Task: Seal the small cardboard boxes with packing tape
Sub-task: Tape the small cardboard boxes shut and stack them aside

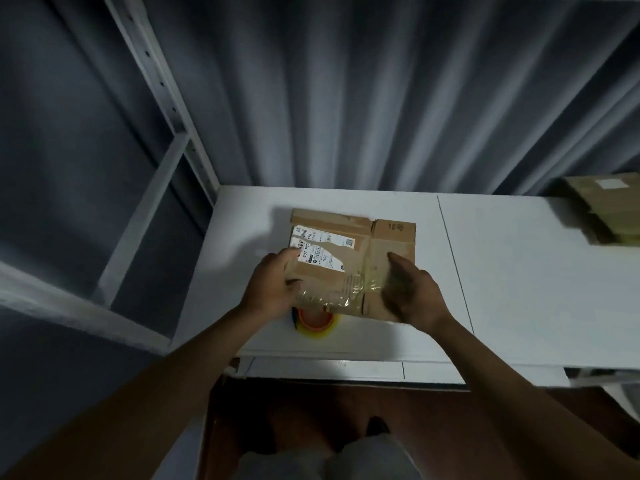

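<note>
A small brown cardboard box (360, 251) with a torn white shipping label lies on the white table (519, 271). Clear packing tape (332, 296) crosses its near part. My left hand (273, 285) grips the box's left edge, fingers over the label and thumb on the near face. My right hand (412, 292) lies on the box's right side with fingers straight, pressing the tape down. A roll of tape with an orange core (317, 323) sits on the table just under the box's near edge, partly hidden by it.
A stack of flattened cardboard boxes (606, 209) lies at the table's far right. A grey curtain (381, 98) hangs behind the table. A white metal shelf frame (166, 109) stands to the left. Dark floor and my legs show below the table's front edge.
</note>
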